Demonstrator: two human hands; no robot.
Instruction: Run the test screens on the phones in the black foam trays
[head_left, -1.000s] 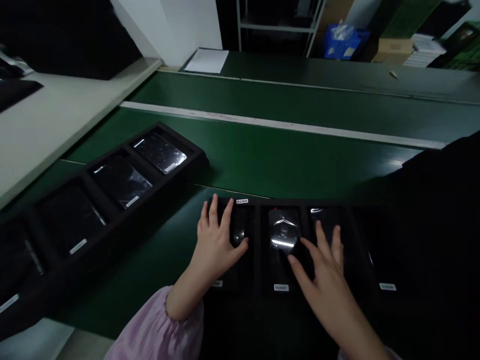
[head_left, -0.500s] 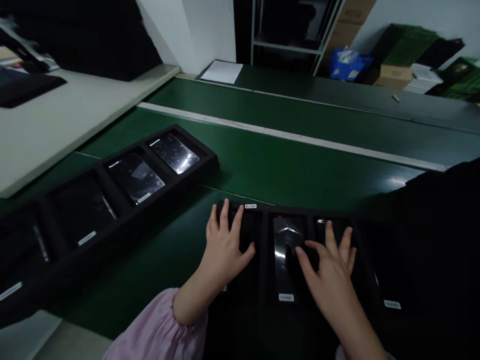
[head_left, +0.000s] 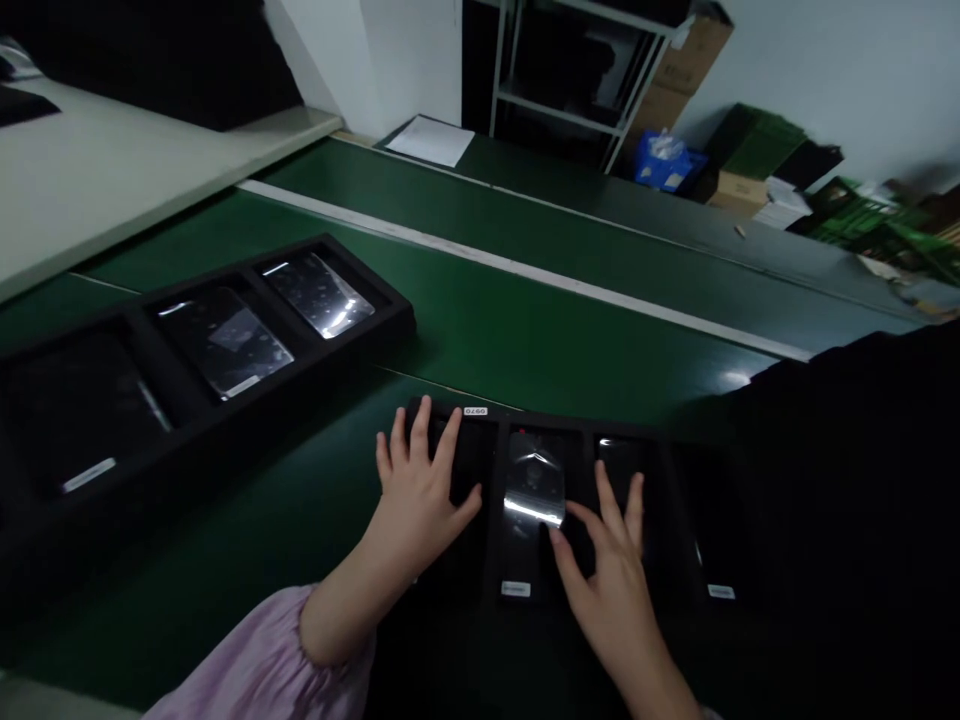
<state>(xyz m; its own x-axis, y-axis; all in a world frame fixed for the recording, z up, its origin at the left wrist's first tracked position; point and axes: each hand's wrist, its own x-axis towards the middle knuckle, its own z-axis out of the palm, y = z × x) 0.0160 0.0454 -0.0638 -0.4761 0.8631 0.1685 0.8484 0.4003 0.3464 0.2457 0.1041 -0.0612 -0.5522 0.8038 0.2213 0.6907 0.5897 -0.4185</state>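
A black foam tray (head_left: 480,415) lies on the green belt in front of me, its slots holding glossy black phones. My left hand (head_left: 420,490) rests flat with spread fingers on the tray's leftmost slot. My right hand (head_left: 611,570) lies open over the third slot, thumb touching the edge of the shiny phone (head_left: 534,490) in the middle slot. Neither hand grips anything. The tray's right end fades into darkness.
A second black tray (head_left: 375,330) with several film-covered phones lies at an angle to the left on the belt (head_left: 585,330). A pale table (head_left: 112,190) borders the left side. A sheet of paper (head_left: 431,140), shelving and boxes stand at the back.
The view has swung up and right, so both trays sit a little further left in frame. Both hands stay flat on the near tray, hardly shifted.
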